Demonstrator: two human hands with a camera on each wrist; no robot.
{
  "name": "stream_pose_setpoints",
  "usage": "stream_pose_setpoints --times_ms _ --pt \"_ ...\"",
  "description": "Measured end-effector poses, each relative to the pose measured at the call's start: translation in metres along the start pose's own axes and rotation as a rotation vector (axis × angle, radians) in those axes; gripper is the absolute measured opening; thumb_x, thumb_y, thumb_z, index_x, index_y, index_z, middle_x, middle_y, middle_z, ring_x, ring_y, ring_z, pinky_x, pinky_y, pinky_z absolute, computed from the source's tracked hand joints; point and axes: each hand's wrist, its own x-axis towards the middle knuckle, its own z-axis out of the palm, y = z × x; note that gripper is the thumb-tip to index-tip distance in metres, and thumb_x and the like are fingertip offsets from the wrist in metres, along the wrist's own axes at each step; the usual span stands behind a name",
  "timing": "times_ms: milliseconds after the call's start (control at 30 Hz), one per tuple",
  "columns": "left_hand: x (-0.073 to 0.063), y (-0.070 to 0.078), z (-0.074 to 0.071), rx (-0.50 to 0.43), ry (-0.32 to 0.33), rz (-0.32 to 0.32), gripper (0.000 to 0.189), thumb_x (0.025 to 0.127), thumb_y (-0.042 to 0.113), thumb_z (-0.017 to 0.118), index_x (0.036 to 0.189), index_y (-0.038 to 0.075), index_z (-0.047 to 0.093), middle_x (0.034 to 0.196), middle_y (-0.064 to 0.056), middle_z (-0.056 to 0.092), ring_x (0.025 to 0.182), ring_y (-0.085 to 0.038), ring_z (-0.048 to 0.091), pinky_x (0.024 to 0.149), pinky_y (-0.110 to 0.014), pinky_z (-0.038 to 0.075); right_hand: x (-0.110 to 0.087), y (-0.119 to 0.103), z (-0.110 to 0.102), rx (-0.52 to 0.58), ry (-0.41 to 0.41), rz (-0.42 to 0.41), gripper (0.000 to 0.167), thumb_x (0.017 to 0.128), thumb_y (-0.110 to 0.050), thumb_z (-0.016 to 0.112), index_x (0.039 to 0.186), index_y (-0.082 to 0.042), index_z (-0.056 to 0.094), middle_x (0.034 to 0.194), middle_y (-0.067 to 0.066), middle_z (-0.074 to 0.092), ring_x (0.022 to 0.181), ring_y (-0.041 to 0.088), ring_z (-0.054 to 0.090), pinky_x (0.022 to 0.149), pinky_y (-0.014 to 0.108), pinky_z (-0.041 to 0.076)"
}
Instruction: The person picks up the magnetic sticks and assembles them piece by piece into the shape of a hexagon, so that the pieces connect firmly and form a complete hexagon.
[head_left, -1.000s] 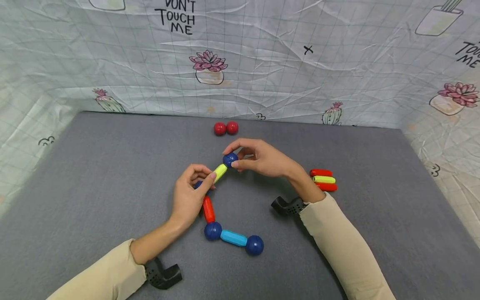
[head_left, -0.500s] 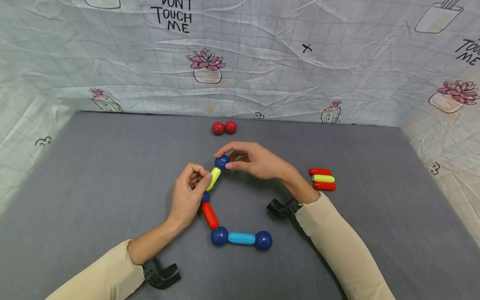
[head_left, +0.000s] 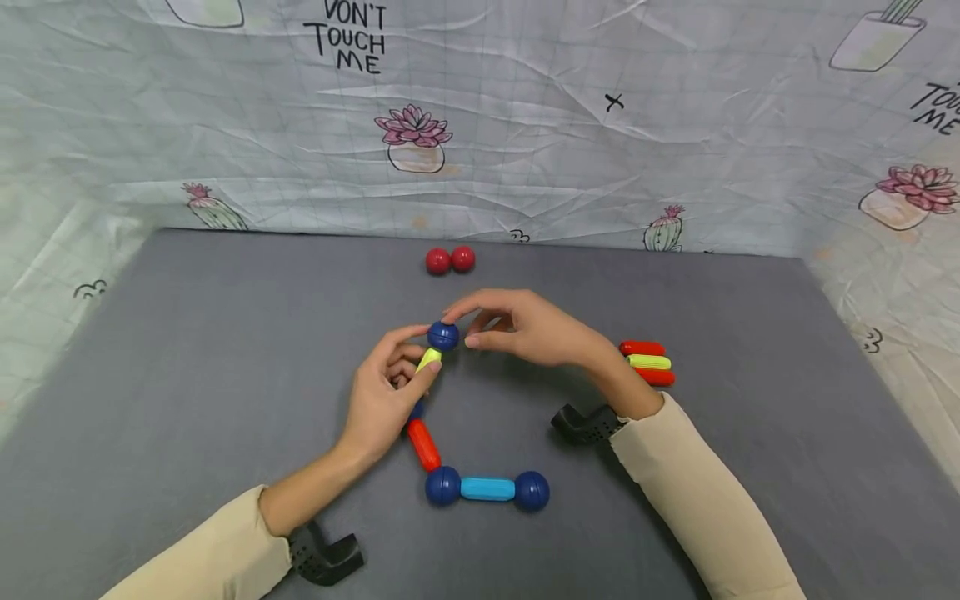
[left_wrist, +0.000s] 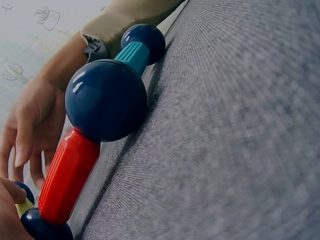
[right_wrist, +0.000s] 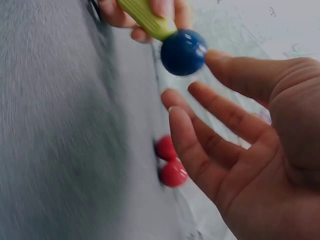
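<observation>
My left hand (head_left: 378, 400) pinches a yellow toy rod (head_left: 430, 358) between thumb and fingers. At the rod's upper end sits a dark blue ball (head_left: 443, 336). My right hand (head_left: 534, 331) is beside this ball, a fingertip right at its top and the other fingers loosely spread. Below the left hand the chain runs on: a blue ball (left_wrist: 42, 225) mostly hidden in the head view, a red rod (head_left: 424, 444), a second blue ball (head_left: 443, 486), a light blue rod (head_left: 487, 489) and an end ball (head_left: 532, 492).
Two red balls (head_left: 451, 260) lie together near the back edge of the grey table (head_left: 247, 333). To the right, beyond the right forearm, a yellow rod (head_left: 649, 362) lies between two red rods. A printed cloth (head_left: 525, 150) hangs behind the table.
The right thumb has come off the upper blue ball. The left fingers have moved up the yellow rod to that ball. The chain's lower end has swung right and towards the front.
</observation>
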Motion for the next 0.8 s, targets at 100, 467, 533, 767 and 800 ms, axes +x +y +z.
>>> stream_pose_setpoints --times_ms 100,467,533,767,800 --pt "-0.002 0.01 0.001 0.001 0.005 0.021 0.04 0.085 -0.009 0.065 0.124 -0.004 0.055 0.089 -0.018 0.062 0.053 -0.032 0.049 0.047 -0.021 0.034 -0.012 -0.002 -0.009 -0.049 0.032 0.007 0.03 0.093 -0.012 0.064 0.123 -0.013 0.063 0.121 -0.006 0.06 0.099 0.012 0.061 0.086 0.037 0.049" --pt "-0.002 0.02 0.004 0.026 -0.01 -0.005 0.04 0.086 -0.008 0.065 0.125 -0.005 0.055 0.091 -0.018 0.062 0.056 -0.033 0.052 0.049 -0.02 0.036 -0.066 -0.002 -0.034 -0.147 0.193 0.086 0.024 0.092 -0.017 0.066 0.116 -0.021 0.066 0.112 -0.008 0.064 0.097 0.009 0.059 0.082 0.033 0.049" --pt "-0.002 0.017 0.003 0.026 -0.009 -0.006 0.041 0.086 -0.008 0.065 0.125 -0.005 0.055 0.091 -0.018 0.062 0.056 -0.033 0.052 0.049 -0.02 0.036 -0.074 -0.001 -0.038 -0.161 0.22 0.084 0.023 0.092 -0.018 0.066 0.115 -0.02 0.066 0.111 -0.008 0.064 0.096 0.009 0.059 0.081 0.032 0.049" --pt "0.0 -0.008 0.002 0.034 -0.001 0.004 0.042 0.087 -0.001 0.069 0.126 0.006 0.058 0.092 -0.011 0.063 0.055 -0.028 0.053 0.048 -0.02 0.036 -0.098 0.007 -0.043 -0.197 0.293 0.08 0.023 0.091 -0.014 0.066 0.114 -0.017 0.067 0.109 -0.007 0.065 0.095 0.008 0.059 0.077 0.026 0.05" --pt "0.0 -0.01 0.002 0.035 -0.002 0.007 0.041 0.087 0.0 0.069 0.126 0.008 0.059 0.092 -0.01 0.063 0.054 -0.026 0.053 0.048 -0.02 0.036 -0.102 0.008 -0.043 -0.198 0.298 0.073 0.023 0.091 -0.012 0.067 0.113 -0.017 0.067 0.108 -0.007 0.064 0.094 0.009 0.059 0.077 0.026 0.05"
